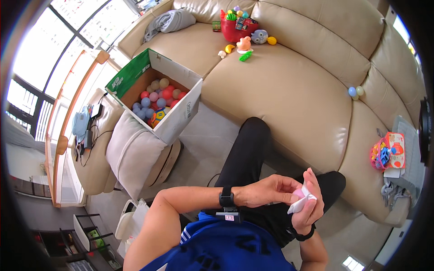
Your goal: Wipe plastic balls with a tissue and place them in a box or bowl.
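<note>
In front of my lap a pink ball [299, 193] sits between my two hands, with a white tissue [302, 204] folded round part of it. My left hand [264, 190], wearing a black wristband, reaches in from the left, its fingers closed on the ball's near side. From the other side my right hand [312, 207] cups the ball and tissue, thumb pressed on the tissue and fingers curved behind. The fingers and tissue hide much of the ball.
An open green-and-white cardboard box [183, 115] of coloured balls [156, 97] stands at left, beside a grey cushion [133, 144]. Along the beige sofa [289, 90] lie a red toy basket [235, 31], several small toys, three balls [356, 91] and a pink basket [379, 154].
</note>
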A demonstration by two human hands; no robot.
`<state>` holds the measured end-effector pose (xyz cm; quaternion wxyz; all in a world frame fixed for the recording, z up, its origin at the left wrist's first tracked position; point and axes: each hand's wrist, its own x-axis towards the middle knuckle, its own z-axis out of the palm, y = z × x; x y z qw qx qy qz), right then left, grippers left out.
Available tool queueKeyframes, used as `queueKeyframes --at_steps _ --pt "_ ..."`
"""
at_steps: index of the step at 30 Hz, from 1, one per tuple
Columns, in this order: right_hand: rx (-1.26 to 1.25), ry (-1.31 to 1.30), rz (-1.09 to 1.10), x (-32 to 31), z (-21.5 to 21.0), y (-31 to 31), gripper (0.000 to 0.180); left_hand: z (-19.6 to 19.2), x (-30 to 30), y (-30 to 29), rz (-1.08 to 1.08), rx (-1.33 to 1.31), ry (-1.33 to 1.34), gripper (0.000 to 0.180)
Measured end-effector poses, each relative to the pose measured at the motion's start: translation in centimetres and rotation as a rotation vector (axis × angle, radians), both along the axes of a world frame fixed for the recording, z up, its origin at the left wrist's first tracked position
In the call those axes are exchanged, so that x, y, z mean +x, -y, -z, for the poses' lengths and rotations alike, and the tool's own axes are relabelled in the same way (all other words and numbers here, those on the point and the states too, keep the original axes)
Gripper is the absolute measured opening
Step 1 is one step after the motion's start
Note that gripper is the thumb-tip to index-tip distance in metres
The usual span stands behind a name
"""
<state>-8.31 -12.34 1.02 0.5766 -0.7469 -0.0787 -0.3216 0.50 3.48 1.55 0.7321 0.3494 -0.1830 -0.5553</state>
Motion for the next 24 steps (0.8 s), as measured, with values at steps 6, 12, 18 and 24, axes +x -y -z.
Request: queueKeyframes --at_steps 6,12,18,24 --pt "0.15 -0.176 -0.128 -0.1 -1.1 1.0 0.042 -0.8 0.1 -0.2 -0.003 0.063 0.243 0.041" --pt "0.74 -0.41 -0.039 0.0 -1.4 -0.3 0.044 -0.1 0.2 0.1 -0.088 0.124 0.812 0.032" --pt "-0.386 0.066 0.066 0.0 -0.4 0.5 0.04 0.1 -1.1 0.5 -0.097 0.059 -0.2 0.034" --pt "0.191 -0.215 0.015 -0.2 -0.4 -0.3 0.042 -0.8 -0.8 0.1 -0.248 0.147 0.678 0.037"
